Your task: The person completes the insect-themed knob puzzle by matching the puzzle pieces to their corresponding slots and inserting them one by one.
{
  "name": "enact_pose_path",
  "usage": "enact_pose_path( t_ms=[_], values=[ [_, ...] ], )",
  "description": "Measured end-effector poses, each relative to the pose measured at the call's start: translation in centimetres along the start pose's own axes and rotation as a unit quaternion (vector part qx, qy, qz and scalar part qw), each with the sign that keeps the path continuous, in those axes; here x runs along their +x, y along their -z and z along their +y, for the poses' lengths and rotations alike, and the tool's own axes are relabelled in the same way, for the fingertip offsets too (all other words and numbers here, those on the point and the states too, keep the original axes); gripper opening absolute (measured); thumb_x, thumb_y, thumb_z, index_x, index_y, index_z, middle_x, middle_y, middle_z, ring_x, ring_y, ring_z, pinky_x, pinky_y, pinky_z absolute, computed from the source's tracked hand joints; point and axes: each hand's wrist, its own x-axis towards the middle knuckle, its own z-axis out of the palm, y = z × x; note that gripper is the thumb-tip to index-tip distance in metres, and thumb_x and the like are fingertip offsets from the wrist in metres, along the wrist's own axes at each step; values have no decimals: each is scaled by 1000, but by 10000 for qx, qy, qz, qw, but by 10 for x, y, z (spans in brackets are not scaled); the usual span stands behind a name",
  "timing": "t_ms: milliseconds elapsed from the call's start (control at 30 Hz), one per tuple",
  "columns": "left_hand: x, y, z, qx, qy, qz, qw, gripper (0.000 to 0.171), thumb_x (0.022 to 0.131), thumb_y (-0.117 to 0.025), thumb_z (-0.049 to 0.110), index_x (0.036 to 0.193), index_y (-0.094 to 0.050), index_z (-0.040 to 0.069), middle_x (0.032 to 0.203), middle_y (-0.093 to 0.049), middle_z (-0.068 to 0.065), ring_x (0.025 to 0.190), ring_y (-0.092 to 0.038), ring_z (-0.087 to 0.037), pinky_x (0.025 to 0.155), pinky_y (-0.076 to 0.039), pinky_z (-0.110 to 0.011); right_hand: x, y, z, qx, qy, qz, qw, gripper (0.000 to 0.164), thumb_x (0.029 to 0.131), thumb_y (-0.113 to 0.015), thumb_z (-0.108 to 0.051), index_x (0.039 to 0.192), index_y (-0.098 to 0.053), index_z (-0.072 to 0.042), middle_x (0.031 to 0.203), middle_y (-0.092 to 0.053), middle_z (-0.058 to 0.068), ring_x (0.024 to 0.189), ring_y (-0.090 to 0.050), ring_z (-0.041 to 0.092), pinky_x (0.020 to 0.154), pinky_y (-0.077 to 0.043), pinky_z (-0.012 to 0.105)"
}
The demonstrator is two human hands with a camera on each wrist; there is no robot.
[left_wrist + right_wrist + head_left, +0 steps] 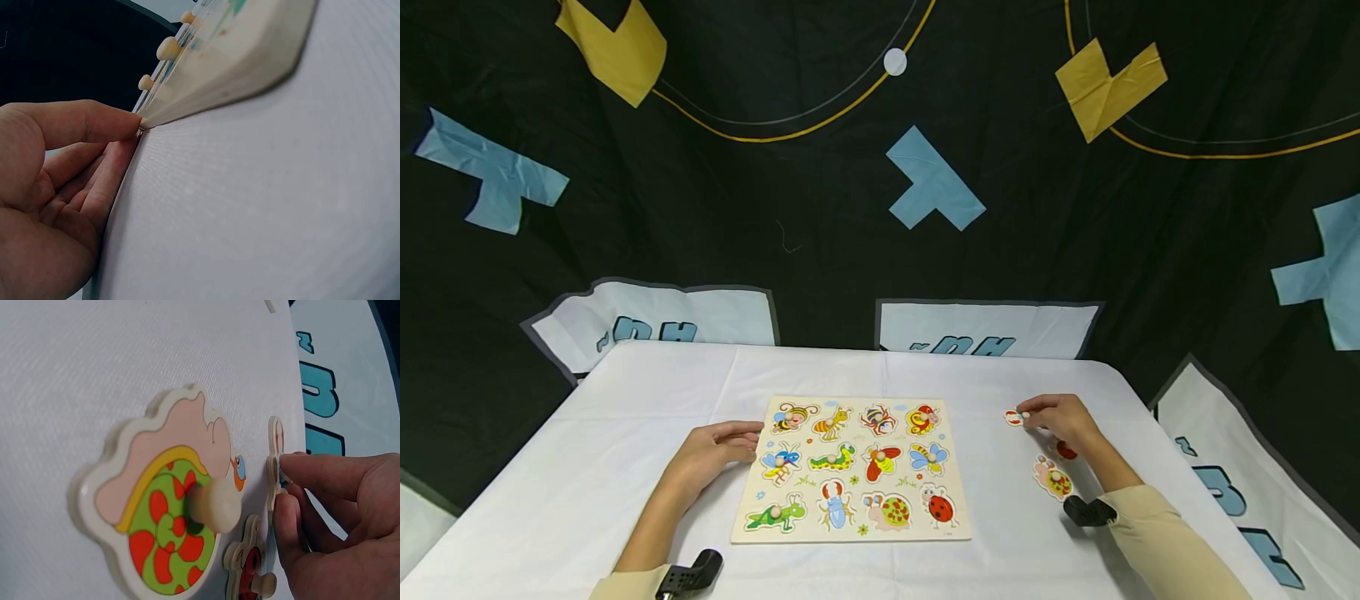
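A wooden insect puzzle board lies flat on the table. My left hand rests at its left edge, with the fingertips touching the rim in the left wrist view. To the right of the board, my right hand pinches a stag beetle piece with red horns and a bluish body. Thumb and fingers cover most of that piece and its knob. A snail piece with a wooden knob lies nearer me. Under the right forearm, a ladybug piece is partly hidden.
Several knobbed pieces sit in the board, among them a caterpillar and a grasshopper. The stag beetle, ladybug and snail places on it show pictures without knobs. A white cloth covers the table. Behind hangs a black curtain.
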Motion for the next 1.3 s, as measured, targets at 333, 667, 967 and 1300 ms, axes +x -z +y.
enact_pose_path(
  t_ms=[333,667,967,1300],
  values=[
    [0,1,1,13,-17,0,10000,55,81,-78,14,134,-66,7,112,-75,-3,97,-67,-10,92,-44,-29,1,2,0,-22,67,-23,10000,26,87,-72,-14,113,-77,-8,128,-67,20,108,-63,30,77,-47,34],
    [-1,3,2,46,-29,-18,10000,56,81,-78,13,135,-65,7,113,-75,-4,98,-67,-10,93,-44,-30,3,-2,-3,-101,-138,-3,9999,25,90,-69,-15,113,-77,-9,129,-66,20,108,-61,30,76,-46,32],
    [-1,3,1,17,-36,-6,10000,56,81,-78,12,134,-65,6,112,-75,-4,97,-67,-11,92,-44,-29,5,-2,-2,-82,-134,-20,9999,25,90,-69,-15,113,-77,-9,127,-66,20,107,-59,31,75,-46,33],
    [-1,1,1,-37,-55,-31,10000,55,80,-78,12,134,-66,7,111,-75,-4,97,-67,-10,91,-45,-27,5,0,0,-189,-175,3,9997,24,90,-70,-16,111,-78,-10,125,-68,20,105,-60,30,74,-46,32]
  ],
)
